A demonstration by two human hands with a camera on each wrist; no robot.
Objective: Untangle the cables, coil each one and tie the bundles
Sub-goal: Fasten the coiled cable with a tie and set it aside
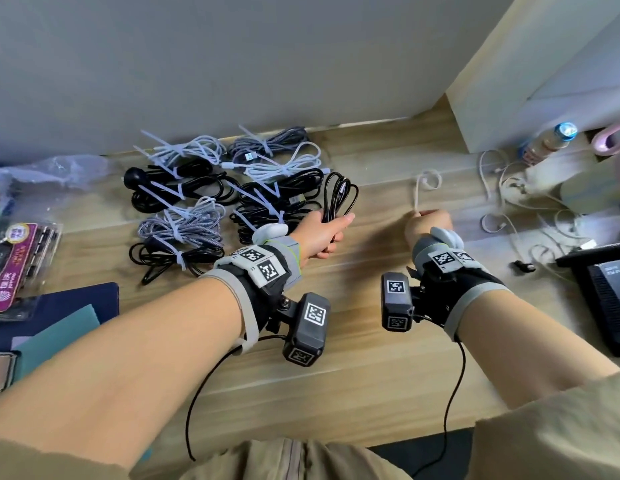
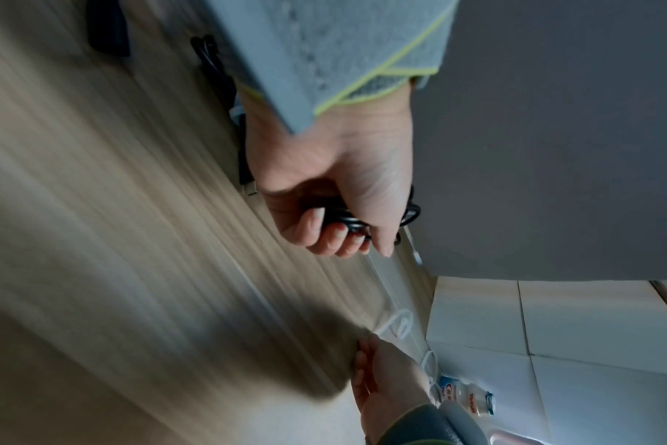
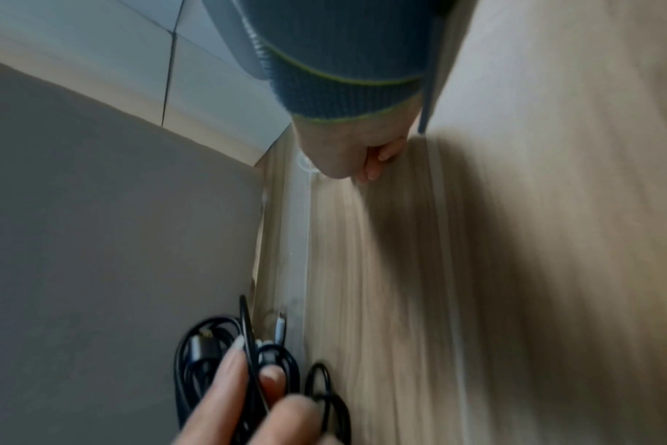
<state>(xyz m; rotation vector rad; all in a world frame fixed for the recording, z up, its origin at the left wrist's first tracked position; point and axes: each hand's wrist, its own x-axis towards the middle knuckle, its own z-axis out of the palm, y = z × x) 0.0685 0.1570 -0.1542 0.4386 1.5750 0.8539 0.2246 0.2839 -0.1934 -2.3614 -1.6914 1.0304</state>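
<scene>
My left hand point(image 1: 327, 233) grips a coiled black cable point(image 1: 339, 194) upright above the wooden desk; the left wrist view shows its fingers point(image 2: 324, 231) curled round the black strands point(image 2: 347, 221). To the right, my right hand point(image 1: 428, 223) is closed in a fist on the desk and pinches one end of a white zip tie point(image 1: 419, 190), whose far end curls into a loop. The right wrist view is blurred and shows the fist point(image 3: 358, 156) against the desk. Several tied bundles point(image 1: 215, 199) of black, white and grey cables lie to the left.
Loose white cables point(image 1: 509, 202) sprawl at the right by a drink bottle point(image 1: 547, 142) and a black device point(image 1: 606, 292). A packaged item point(image 1: 17, 268) and dark blue folders point(image 1: 59, 313) lie at the left. A grey wall point(image 1: 232, 64) backs the desk.
</scene>
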